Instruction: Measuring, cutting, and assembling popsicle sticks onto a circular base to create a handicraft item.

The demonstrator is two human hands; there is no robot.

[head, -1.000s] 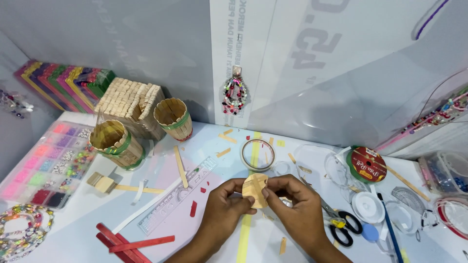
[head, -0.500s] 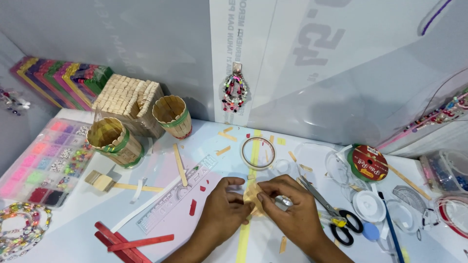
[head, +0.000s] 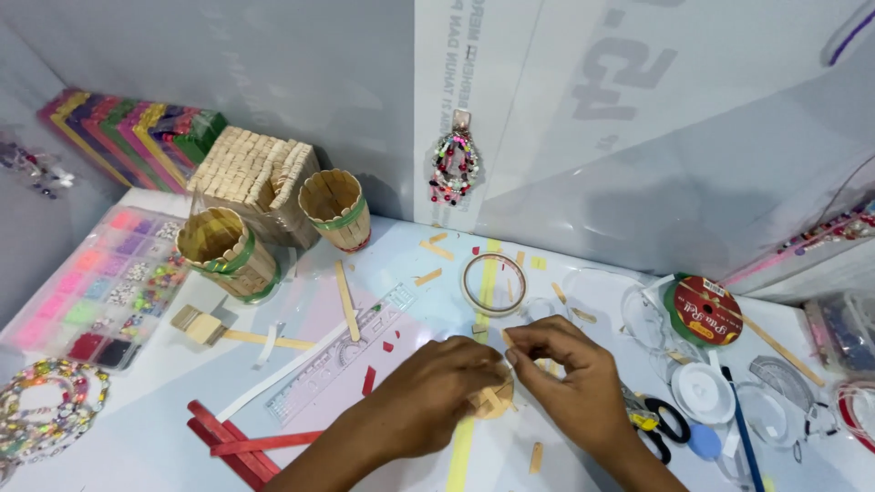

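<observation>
My left hand [head: 437, 392] and my right hand [head: 570, 383] meet low over the white table [head: 401, 246], just right of its middle. Between them sits a small tan wooden piece [head: 492, 399] built from craft sticks, and fingers of both hands grip it. My right thumb and forefinger pinch at its top edge. Most of the piece is hidden under my fingers. A roll of clear tape [head: 493, 284] lies just beyond my hands. A clear ruler [head: 342, 353] lies to the left of my left hand.
Two stick-built cups [head: 223, 251] [head: 335, 210] and a stick box [head: 251, 173] stand at the back left. A bead tray [head: 91, 292] lies far left, red sticks [head: 237, 442] front left. Scissors [head: 661, 424], a red spool [head: 702, 310] and round lids [head: 702, 392] lie at the right.
My hands have come down from holding the wooden piece up and now press it close to the table. The view has shifted slightly.
</observation>
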